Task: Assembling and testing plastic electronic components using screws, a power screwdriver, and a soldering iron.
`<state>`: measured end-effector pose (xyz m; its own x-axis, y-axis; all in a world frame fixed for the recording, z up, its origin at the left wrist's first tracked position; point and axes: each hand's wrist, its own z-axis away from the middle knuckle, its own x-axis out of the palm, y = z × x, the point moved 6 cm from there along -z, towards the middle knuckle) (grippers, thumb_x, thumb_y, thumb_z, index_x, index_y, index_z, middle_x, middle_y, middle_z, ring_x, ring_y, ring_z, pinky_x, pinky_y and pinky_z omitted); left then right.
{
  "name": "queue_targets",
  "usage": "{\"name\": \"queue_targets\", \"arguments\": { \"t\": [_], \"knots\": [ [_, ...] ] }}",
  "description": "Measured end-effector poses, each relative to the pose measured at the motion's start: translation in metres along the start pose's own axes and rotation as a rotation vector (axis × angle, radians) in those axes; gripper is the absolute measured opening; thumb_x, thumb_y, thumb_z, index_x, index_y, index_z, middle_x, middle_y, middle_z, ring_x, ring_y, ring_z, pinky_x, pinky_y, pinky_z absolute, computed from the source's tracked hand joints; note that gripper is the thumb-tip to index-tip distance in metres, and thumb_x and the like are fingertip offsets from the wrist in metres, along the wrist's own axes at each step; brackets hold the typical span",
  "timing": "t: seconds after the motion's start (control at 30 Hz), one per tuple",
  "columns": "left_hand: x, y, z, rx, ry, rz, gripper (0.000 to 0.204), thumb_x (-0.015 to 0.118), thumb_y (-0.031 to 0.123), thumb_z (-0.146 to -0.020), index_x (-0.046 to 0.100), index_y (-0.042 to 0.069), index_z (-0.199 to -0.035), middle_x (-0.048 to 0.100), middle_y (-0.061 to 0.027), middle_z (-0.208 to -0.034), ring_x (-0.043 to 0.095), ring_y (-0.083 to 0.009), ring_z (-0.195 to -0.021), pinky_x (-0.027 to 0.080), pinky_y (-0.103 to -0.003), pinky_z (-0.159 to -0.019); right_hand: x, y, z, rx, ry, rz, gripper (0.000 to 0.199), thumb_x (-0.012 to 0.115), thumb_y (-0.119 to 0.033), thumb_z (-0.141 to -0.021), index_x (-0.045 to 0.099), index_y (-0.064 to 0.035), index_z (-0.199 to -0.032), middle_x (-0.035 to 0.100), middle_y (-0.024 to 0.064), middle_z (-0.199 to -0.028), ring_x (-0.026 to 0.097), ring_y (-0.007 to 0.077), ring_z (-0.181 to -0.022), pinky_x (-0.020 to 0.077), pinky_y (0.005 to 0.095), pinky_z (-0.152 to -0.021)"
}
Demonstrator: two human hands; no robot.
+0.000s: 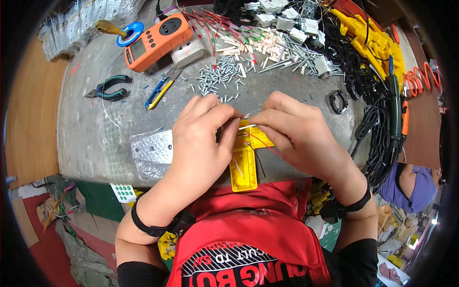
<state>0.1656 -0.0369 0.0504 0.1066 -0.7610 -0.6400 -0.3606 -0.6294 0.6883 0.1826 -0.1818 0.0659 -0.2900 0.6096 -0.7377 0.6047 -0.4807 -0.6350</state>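
On the bench edge in front of me lies a yellow plastic housing [245, 181], its open hollow side facing up. White, black and red wires [265, 146] come out of it. My left hand [203, 134] is at its upper left, thumb and fingers pinched on thin wire ends [245, 116]. My right hand [299, 131] is closed from the other side, its fingertips on a white wire [248, 126] above the housing. The wires between the fingertips are small and partly hidden by both hands.
Loose screws [217, 76], cream connectors [258, 43] and long bolts [296, 52] lie beyond my hands. Pliers [112, 88], snips [162, 88] and an orange meter [160, 40] stand left. Bubble wrap [150, 153] lies by my left hand; black cables [375, 129] and yellow housings [377, 40] fill the right.
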Motion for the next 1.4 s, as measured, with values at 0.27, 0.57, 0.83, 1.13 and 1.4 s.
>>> {"name": "queue_targets", "arguments": {
  "t": [0.27, 0.57, 0.83, 1.13, 1.4],
  "knots": [
    [0.000, 0.000, -0.006, -0.145, -0.178, 0.143, 0.008, 0.065, 0.001, -0.082, 0.067, -0.001, -0.089, 0.067, -0.0133, -0.081, 0.065, -0.0225, -0.075, 0.050, -0.031, -0.071, -0.007, -0.009, 0.000, -0.167, 0.178, 0.151, 0.012, 0.065, -0.004, -0.078, 0.064, -0.0068, -0.090, 0.056, 0.0079, -0.082, 0.060, 0.0271, -0.069, 0.0501, 0.0357, -0.060],
    [0.002, -0.001, -0.002, -0.142, -0.177, 0.243, 0.009, 0.066, 0.005, -0.080, 0.065, 0.001, -0.088, 0.064, -0.0110, -0.078, 0.062, -0.0234, -0.073, 0.048, -0.033, -0.068, -0.005, 0.002, -0.001, 0.113, 0.121, -0.073, 0.008, 0.067, -0.006, -0.081, 0.060, -0.0061, -0.084, 0.055, 0.0106, -0.080, 0.060, 0.0261, -0.068, 0.0490, 0.0339, -0.058],
    [-0.003, 0.021, 0.007, 0.380, 0.092, -0.213, 0.015, 0.067, 0.006, -0.067, 0.063, 0.006, -0.081, 0.057, -0.0063, -0.074, 0.057, -0.0266, -0.074, 0.045, -0.038, -0.066, 0.047, 0.023, 0.014, 0.865, -0.312, -1.399, 0.021, 0.052, -0.027, -0.093, 0.050, -0.0060, -0.090, 0.047, -0.0017, -0.064, 0.038, 0.0065, -0.045, 0.0259, 0.0211, -0.043],
    [-0.003, 0.003, -0.004, 0.051, -0.104, 0.163, 0.013, 0.068, -0.003, -0.069, 0.065, 0.002, -0.081, 0.061, -0.0083, -0.075, 0.056, -0.0260, -0.076, 0.046, -0.034, -0.068, 0.007, 0.004, 0.006, -0.136, 0.181, 0.124, 0.017, 0.065, -0.020, -0.088, 0.058, -0.0057, -0.095, 0.059, 0.0059, -0.073, 0.058, 0.0134, -0.055, 0.0460, 0.0298, -0.050],
    [-0.003, 0.000, 0.000, 0.028, -0.073, 0.183, 0.009, 0.069, 0.003, -0.072, 0.064, 0.005, -0.080, 0.060, -0.0071, -0.074, 0.055, -0.0276, -0.076, 0.046, -0.037, -0.069, 0.020, 0.020, 0.012, 0.362, -0.050, -0.512, 0.019, 0.057, -0.022, -0.094, 0.059, -0.0040, -0.095, 0.059, 0.0031, -0.071, 0.055, 0.0121, -0.053, 0.0456, 0.0276, -0.051]
  ]
}}
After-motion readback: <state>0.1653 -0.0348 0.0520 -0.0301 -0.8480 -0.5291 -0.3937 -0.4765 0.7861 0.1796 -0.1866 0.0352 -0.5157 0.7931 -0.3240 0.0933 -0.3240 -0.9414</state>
